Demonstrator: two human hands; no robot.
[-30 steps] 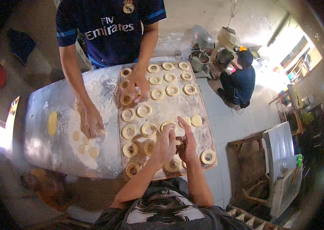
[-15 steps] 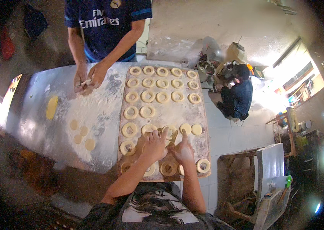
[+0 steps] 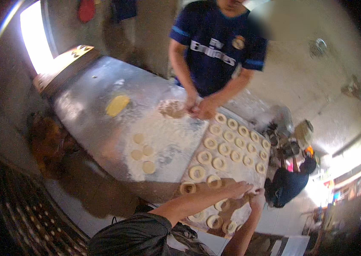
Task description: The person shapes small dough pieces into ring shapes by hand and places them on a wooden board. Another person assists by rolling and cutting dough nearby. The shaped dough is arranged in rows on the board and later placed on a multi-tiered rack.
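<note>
Rings of pale dough [image 3: 219,163] lie in rows on a floured board [image 3: 194,162]. My left hand [image 3: 241,187] reaches across the board toward its right edge, fingers drawn together. Close against it, my right hand [image 3: 256,196] is bent with its fingers closed. The fingertips of both hands nearly meet over something small and pale that I cannot make out. Dough rings nearest me, such as a ring [image 3: 214,222], lie below my left forearm and partly in shadow.
Several flat dough discs [image 3: 148,167] and a yellow dough piece [image 3: 117,105] lie on the floured metal table [image 3: 103,81]. Across it, a person in a dark blue shirt [image 3: 214,47] works with both hands together. Another person [image 3: 289,183] crouches beyond the board's right side.
The view has swung to the left and tilted. My hands have shifted from mid-board to its right edge and come together. The person opposite still has both hands close together.
</note>
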